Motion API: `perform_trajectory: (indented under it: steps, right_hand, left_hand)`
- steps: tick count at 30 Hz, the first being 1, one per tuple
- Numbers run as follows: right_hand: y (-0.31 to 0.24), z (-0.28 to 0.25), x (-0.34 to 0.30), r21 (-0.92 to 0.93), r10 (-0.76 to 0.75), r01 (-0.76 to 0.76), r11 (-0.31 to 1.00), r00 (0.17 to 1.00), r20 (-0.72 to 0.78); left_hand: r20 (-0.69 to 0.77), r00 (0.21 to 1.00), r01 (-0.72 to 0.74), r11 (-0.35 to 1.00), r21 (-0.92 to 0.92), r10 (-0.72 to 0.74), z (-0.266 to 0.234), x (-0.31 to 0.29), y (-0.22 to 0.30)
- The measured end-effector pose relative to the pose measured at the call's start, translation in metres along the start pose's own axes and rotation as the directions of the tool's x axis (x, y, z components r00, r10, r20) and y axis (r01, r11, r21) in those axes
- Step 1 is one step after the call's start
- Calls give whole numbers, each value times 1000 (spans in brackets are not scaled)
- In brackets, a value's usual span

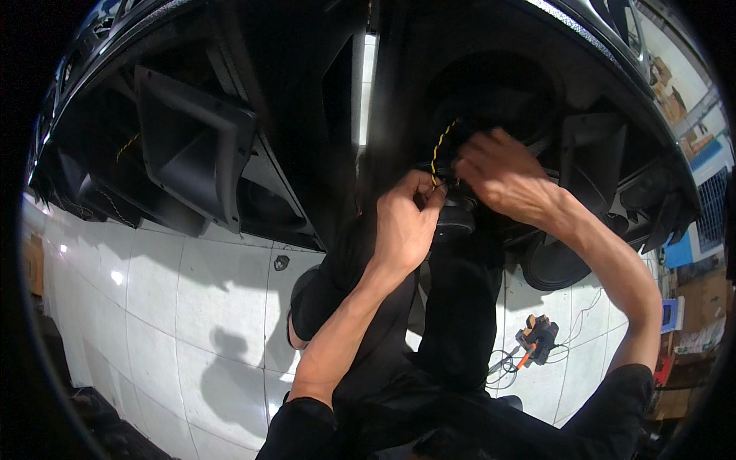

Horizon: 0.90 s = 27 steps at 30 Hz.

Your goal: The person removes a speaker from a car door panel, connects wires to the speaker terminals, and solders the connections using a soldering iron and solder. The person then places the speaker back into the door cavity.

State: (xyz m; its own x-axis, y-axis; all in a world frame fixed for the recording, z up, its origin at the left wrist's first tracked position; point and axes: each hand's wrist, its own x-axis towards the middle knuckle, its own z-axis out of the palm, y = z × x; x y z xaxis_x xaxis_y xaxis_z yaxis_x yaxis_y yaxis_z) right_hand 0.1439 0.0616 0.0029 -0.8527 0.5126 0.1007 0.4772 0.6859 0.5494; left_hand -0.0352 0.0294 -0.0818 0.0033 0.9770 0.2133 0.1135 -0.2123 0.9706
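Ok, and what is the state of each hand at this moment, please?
Left hand: closed, pinching the wire.
Right hand: blurred; cannot tell if it holds anything.

left hand [405, 218]: fingers [418, 179] pinched together | right hand [504, 175]: blurred, fingers perhaps curled

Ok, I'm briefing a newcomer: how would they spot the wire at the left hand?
Find the black cabinet on the right, then the left hand in front of it. The yellow-black wire rises from those fingers; the left cabinet's similar wire touches no hand.
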Motion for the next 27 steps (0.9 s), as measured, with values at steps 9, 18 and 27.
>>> perform_trajectory:
  steps: [9, 18, 27]
  right_hand:
    - [-44, -7, -16, 741, 786, -610, 279, 588, 188]
    - [-62, 24, -9, 870, 780, -423, -255, 441, 443]
    - [-59, 21, 2, 808, 804, -521, 276, 586, 103]
  left_hand:
    - [-39, 999, -36, 999, -20, 35, 2, 0, -7]
    - [-16, 1000, 0, 1000, -19, 0, 0, 0, -2]
    - [-20, 1000, 4, 1000, -4, -4, 2, -2, -4]
